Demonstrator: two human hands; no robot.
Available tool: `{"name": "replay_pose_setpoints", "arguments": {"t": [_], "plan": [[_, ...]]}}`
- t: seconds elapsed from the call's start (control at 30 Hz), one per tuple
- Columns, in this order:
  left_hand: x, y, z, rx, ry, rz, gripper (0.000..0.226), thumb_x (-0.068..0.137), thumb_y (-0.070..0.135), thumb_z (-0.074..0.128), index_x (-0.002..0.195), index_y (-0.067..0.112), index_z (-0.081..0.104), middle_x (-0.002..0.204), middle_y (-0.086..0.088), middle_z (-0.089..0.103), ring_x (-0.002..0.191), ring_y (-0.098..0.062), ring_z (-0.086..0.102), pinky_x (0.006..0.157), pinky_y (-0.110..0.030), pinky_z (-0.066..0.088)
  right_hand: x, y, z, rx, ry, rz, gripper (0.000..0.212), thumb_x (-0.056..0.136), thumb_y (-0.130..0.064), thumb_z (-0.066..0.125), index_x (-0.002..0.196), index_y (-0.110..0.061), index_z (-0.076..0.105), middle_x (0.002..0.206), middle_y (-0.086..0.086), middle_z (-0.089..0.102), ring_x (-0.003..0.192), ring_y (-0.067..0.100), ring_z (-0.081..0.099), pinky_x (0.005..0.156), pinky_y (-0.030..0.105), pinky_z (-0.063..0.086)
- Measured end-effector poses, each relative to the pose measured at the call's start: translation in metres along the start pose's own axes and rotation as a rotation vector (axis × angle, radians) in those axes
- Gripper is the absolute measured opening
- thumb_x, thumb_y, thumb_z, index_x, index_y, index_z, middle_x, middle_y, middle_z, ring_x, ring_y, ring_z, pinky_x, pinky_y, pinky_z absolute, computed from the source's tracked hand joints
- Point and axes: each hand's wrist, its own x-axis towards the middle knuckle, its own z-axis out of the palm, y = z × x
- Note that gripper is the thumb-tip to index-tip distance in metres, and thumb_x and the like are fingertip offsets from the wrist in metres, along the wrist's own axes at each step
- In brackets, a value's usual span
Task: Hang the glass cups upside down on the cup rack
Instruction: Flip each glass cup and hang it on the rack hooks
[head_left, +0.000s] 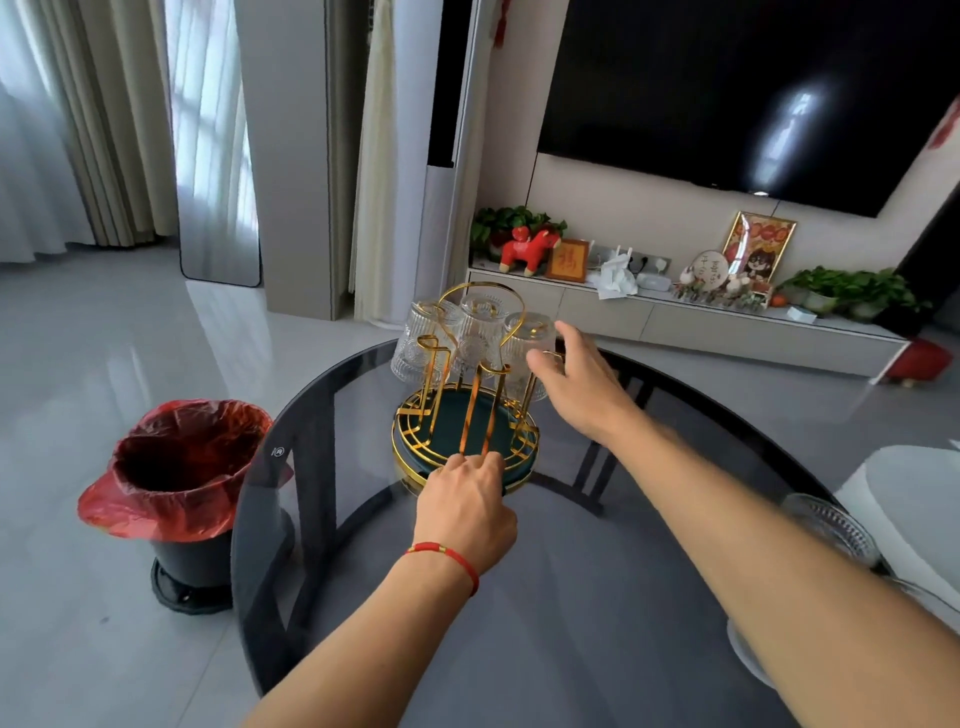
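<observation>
A gold wire cup rack (470, 410) with a dark green round base stands on the far side of a round dark glass table (545, 597). Three ribbed glass cups hang upside down on its back prongs: one on the left (422, 338), one in the middle (480, 332), one on the right (527, 353). My left hand (467, 504) rests on the rack's near rim, its fingers gripping the base. My right hand (576, 379) is at the right cup, fingers spread against its side. The two front prongs are bare.
More ribbed glassware (831, 525) lies at the table's right edge, partly behind my right forearm. A black bin with a red liner (182, 467) stands on the floor to the left. A white stool (904, 499) is at the right. A TV cabinet stands beyond.
</observation>
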Motion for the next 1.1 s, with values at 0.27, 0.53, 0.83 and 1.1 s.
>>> {"name": "replay_pose_setpoints", "arguments": {"t": [0.27,0.53,0.83,1.1], "plan": [[-0.012,0.015,0.011,0.036,-0.047,0.000,0.050,0.084,0.025,0.065,0.132,0.014,0.055,0.134,-0.010,0.056,0.129,-0.033,0.045,0.101,-0.049,0.050,-0.156,0.050,-0.029,-0.247,0.124,-0.228,0.051,0.095,-0.021,0.064,0.144,-0.010,0.054,0.144,0.008,0.059,0.137,0.027,0.050,0.118,0.044,0.039],[-0.034,0.071,0.012,-0.300,-0.042,0.165,0.054,0.080,0.021,0.073,0.132,0.021,0.060,0.135,-0.005,0.060,0.128,-0.026,0.048,0.106,-0.038,0.041,-0.232,0.098,-0.087,-0.346,0.509,0.070,0.025,0.084,-0.025,0.071,0.106,-0.013,0.076,0.110,0.006,0.076,0.117,0.036,0.060,0.106,0.045,0.042],[-0.079,0.135,0.036,-0.515,-0.234,0.304,0.062,0.082,0.025,0.074,0.140,0.027,0.051,0.142,0.008,0.057,0.132,-0.009,0.049,0.110,-0.031,0.043,-0.247,0.122,-0.095,-0.506,0.328,0.259,0.068,0.087,-0.063,0.062,0.137,-0.018,0.057,0.139,0.005,0.065,0.140,0.033,0.041,0.120,0.057,0.024],[-0.083,0.130,0.051,-0.583,-0.297,0.278,0.067,0.085,0.028,0.076,0.144,0.029,0.042,0.143,0.009,0.053,0.124,-0.004,0.050,0.096,-0.017,0.046,-0.242,0.115,-0.093,-0.418,0.302,0.187,0.073,0.075,-0.058,0.079,0.135,-0.024,0.056,0.127,0.002,0.067,0.143,0.029,0.039,0.126,0.057,0.001]]}}
